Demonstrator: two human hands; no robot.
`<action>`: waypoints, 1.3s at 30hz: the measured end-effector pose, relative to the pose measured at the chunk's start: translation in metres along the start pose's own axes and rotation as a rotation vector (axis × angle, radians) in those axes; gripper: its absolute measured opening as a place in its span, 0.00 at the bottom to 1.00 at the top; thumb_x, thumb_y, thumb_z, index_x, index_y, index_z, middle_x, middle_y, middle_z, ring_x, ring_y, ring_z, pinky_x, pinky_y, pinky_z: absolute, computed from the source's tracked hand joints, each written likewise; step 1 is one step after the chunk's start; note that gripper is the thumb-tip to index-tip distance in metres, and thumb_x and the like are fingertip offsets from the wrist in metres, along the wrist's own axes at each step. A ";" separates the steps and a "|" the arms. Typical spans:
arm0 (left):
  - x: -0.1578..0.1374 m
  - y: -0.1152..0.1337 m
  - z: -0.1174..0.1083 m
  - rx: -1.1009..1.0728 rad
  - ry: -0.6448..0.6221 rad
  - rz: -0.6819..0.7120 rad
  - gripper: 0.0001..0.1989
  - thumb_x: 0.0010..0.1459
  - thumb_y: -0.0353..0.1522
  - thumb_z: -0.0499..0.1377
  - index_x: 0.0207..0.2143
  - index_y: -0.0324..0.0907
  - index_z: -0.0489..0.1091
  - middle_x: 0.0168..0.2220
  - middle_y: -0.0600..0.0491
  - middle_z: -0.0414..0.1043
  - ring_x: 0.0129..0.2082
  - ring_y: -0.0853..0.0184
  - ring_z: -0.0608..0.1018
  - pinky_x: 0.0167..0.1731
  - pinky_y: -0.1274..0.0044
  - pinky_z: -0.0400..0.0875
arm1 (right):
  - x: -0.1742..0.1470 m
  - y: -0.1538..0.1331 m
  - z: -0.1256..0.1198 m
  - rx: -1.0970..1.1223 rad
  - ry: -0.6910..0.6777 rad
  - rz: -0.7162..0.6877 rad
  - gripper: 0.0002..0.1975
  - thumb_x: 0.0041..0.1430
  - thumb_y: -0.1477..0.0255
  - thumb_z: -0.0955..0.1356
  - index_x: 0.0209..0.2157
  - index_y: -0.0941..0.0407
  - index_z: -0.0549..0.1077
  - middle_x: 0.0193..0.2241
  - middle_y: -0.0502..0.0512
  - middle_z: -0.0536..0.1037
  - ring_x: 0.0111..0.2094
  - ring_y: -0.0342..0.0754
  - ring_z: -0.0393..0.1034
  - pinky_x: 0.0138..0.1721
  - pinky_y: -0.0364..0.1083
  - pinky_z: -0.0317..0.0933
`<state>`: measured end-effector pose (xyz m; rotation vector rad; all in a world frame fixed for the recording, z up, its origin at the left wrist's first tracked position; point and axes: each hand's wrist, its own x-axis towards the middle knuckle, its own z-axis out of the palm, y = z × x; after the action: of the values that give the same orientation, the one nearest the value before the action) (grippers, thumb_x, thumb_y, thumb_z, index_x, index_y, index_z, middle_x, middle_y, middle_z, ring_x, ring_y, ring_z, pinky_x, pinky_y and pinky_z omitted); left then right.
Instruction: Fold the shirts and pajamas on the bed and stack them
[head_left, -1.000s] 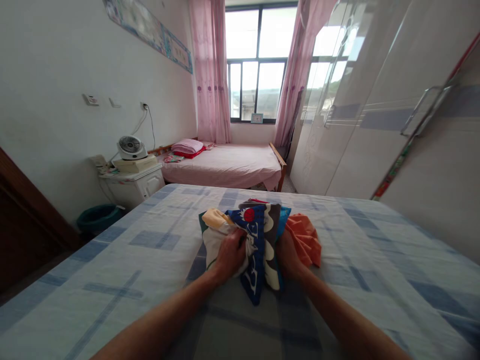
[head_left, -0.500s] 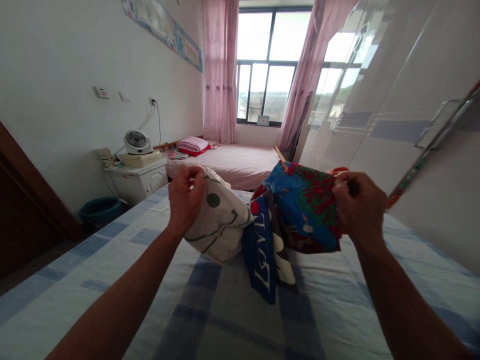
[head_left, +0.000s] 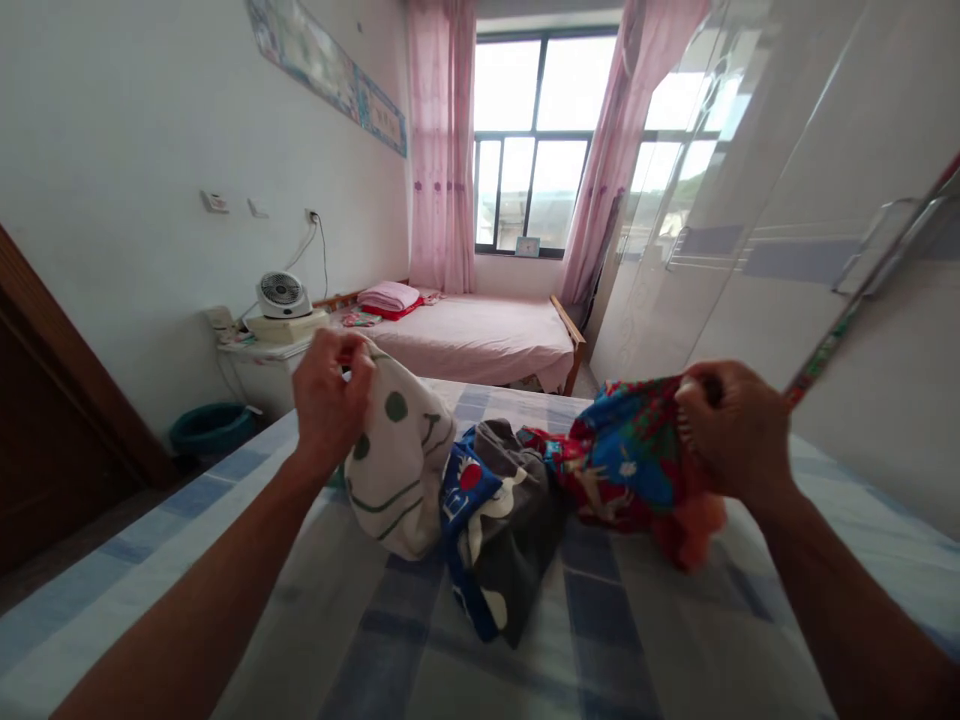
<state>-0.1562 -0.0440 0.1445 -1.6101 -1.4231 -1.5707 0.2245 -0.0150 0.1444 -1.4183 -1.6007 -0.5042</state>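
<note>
My left hand point(head_left: 328, 405) pinches the upper corner of a white cloth point(head_left: 394, 455) with green dots and curved green lines, holding it up above the bed. My right hand point(head_left: 739, 430) grips the edge of a red and blue floral cloth point(head_left: 622, 465), bunched and sagging, with an orange-red part hanging below. Between them hangs a crumpled dark grey cloth point(head_left: 521, 520) with pale shapes, along with a blue lettered part point(head_left: 465, 490) bearing a red spot. Whether these pieces are joined to one another I cannot tell; the folds hide it.
Under my arms lies a bed with a blue and white checked sheet point(head_left: 300, 640). Farther off is a second bed with a pink cover point(head_left: 480, 330). A fan point(head_left: 283, 293) stands on the left cabinet, above a teal bin point(head_left: 214, 430). A slanting pole point(head_left: 832, 345) is at right.
My hands have moved apart, the left one leftward and the right one rightward. The cloths have spread lower, the floral one has bunched up, and more of the grey cloth shows.
</note>
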 end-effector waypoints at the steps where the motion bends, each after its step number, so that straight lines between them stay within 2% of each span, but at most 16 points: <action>1: -0.003 0.005 0.001 -0.030 0.066 -0.038 0.05 0.57 0.28 0.51 0.32 0.41 0.66 0.33 0.52 0.69 0.33 0.68 0.72 0.36 0.77 0.67 | 0.001 -0.003 -0.002 0.021 0.122 0.038 0.09 0.54 0.70 0.61 0.34 0.57 0.71 0.32 0.59 0.75 0.33 0.50 0.67 0.37 0.48 0.58; 3: -0.013 0.017 0.006 -0.119 0.039 -0.088 0.05 0.57 0.28 0.50 0.33 0.41 0.65 0.34 0.53 0.69 0.33 0.68 0.72 0.33 0.78 0.67 | -0.003 -0.011 -0.001 0.085 0.166 0.045 0.09 0.55 0.71 0.60 0.35 0.57 0.70 0.33 0.59 0.74 0.33 0.50 0.67 0.37 0.48 0.59; 7: -0.053 0.043 0.025 -0.283 -0.366 -0.183 0.06 0.59 0.29 0.48 0.33 0.42 0.64 0.25 0.56 0.67 0.24 0.70 0.70 0.26 0.79 0.64 | -0.028 -0.039 0.015 0.266 -0.200 -0.035 0.04 0.52 0.72 0.62 0.29 0.55 0.68 0.28 0.53 0.74 0.31 0.48 0.67 0.36 0.47 0.60; 10: -0.085 0.062 0.036 -0.351 -0.651 -0.104 0.08 0.60 0.34 0.50 0.40 0.43 0.65 0.28 0.56 0.68 0.28 0.69 0.72 0.29 0.78 0.65 | -0.050 -0.068 0.022 0.427 -0.254 -0.095 0.04 0.55 0.74 0.62 0.31 0.54 0.67 0.32 0.52 0.74 0.33 0.46 0.67 0.38 0.46 0.60; 12: -0.098 0.071 0.039 -0.387 -0.813 0.000 0.20 0.55 0.38 0.57 0.50 0.45 0.63 0.33 0.54 0.70 0.31 0.66 0.73 0.31 0.77 0.66 | -0.061 -0.087 0.020 0.512 -0.320 -0.219 0.04 0.55 0.75 0.62 0.30 0.53 0.66 0.31 0.51 0.73 0.32 0.45 0.66 0.37 0.44 0.60; 14: -0.102 0.075 0.043 -0.397 -0.893 0.056 0.27 0.50 0.39 0.62 0.52 0.45 0.62 0.35 0.53 0.71 0.33 0.64 0.73 0.32 0.76 0.66 | -0.069 -0.101 0.017 0.577 -0.390 -0.351 0.05 0.55 0.77 0.62 0.29 0.53 0.65 0.28 0.49 0.72 0.32 0.44 0.66 0.37 0.43 0.61; 17: -0.092 0.068 0.055 -0.428 -0.868 0.017 0.11 0.53 0.36 0.59 0.40 0.44 0.70 0.30 0.55 0.71 0.31 0.66 0.73 0.32 0.77 0.66 | -0.081 -0.107 0.018 0.654 -0.397 -0.426 0.06 0.57 0.78 0.61 0.32 0.52 0.65 0.32 0.51 0.72 0.36 0.45 0.67 0.40 0.44 0.61; 19: -0.073 0.058 0.064 -0.484 -0.766 -0.068 0.06 0.55 0.35 0.57 0.33 0.42 0.71 0.27 0.57 0.71 0.29 0.68 0.72 0.30 0.78 0.66 | -0.091 -0.104 0.023 0.680 -0.305 -0.333 0.07 0.58 0.78 0.61 0.37 0.52 0.64 0.39 0.54 0.72 0.43 0.47 0.67 0.45 0.47 0.61; 21: -0.044 0.046 0.067 -0.510 -0.566 -0.163 0.08 0.56 0.35 0.56 0.31 0.40 0.71 0.26 0.57 0.71 0.27 0.69 0.72 0.29 0.79 0.66 | -0.104 -0.097 0.030 0.693 -0.268 -0.201 0.09 0.58 0.77 0.62 0.40 0.52 0.63 0.42 0.56 0.71 0.46 0.48 0.66 0.46 0.48 0.60; 23: -0.008 0.034 0.061 -0.458 -0.329 -0.184 0.08 0.56 0.34 0.56 0.31 0.39 0.71 0.28 0.57 0.74 0.29 0.69 0.73 0.32 0.78 0.67 | -0.119 -0.090 0.039 0.687 -0.374 -0.146 0.08 0.58 0.77 0.61 0.39 0.52 0.64 0.41 0.55 0.71 0.44 0.48 0.67 0.44 0.47 0.61; 26: 0.039 0.017 0.034 -0.188 0.042 -0.118 0.09 0.55 0.35 0.59 0.32 0.38 0.72 0.29 0.58 0.74 0.30 0.69 0.73 0.36 0.76 0.67 | -0.142 -0.081 0.050 0.613 -0.620 -0.171 0.06 0.58 0.74 0.63 0.38 0.53 0.68 0.42 0.54 0.72 0.43 0.48 0.67 0.44 0.48 0.60; 29: 0.061 -0.002 0.002 0.008 0.176 -0.002 0.15 0.58 0.40 0.56 0.41 0.39 0.71 0.37 0.55 0.75 0.36 0.66 0.75 0.37 0.73 0.67 | -0.160 -0.080 0.057 0.503 -0.725 -0.235 0.13 0.53 0.69 0.69 0.41 0.53 0.69 0.45 0.54 0.72 0.45 0.50 0.65 0.47 0.51 0.57; 31: 0.057 -0.020 -0.013 0.114 0.128 0.018 0.18 0.60 0.43 0.53 0.45 0.41 0.69 0.41 0.54 0.75 0.42 0.64 0.76 0.37 0.72 0.64 | -0.166 -0.082 0.060 0.418 -0.736 -0.304 0.14 0.51 0.69 0.71 0.41 0.53 0.70 0.44 0.54 0.72 0.45 0.51 0.64 0.47 0.51 0.56; 34: 0.027 -0.055 -0.018 0.316 -0.073 -0.042 0.18 0.60 0.45 0.51 0.45 0.43 0.69 0.37 0.53 0.76 0.43 0.62 0.77 0.35 0.71 0.61 | -0.170 -0.088 0.065 0.243 -0.719 -0.409 0.04 0.54 0.74 0.67 0.34 0.55 0.71 0.36 0.54 0.73 0.40 0.50 0.65 0.42 0.49 0.57; 37: -0.022 -0.090 -0.008 0.413 -0.376 -0.134 0.16 0.53 0.45 0.55 0.39 0.45 0.71 0.26 0.52 0.74 0.31 0.57 0.76 0.27 0.72 0.62 | -0.169 -0.092 0.071 0.144 -0.671 -0.460 0.06 0.56 0.78 0.63 0.29 0.56 0.70 0.31 0.55 0.73 0.36 0.50 0.65 0.38 0.49 0.57; 39: -0.054 -0.100 -0.001 0.336 -0.525 -0.118 0.14 0.49 0.43 0.59 0.35 0.45 0.72 0.24 0.52 0.72 0.25 0.59 0.74 0.22 0.75 0.60 | -0.162 -0.091 0.072 0.235 -0.645 -0.374 0.07 0.56 0.79 0.62 0.29 0.56 0.69 0.31 0.54 0.72 0.34 0.48 0.66 0.37 0.47 0.59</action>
<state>-0.2346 -0.0281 0.0634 -1.8238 -1.9583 -0.9194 0.1022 -0.0727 -0.0024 -1.1613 -2.3772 -0.0467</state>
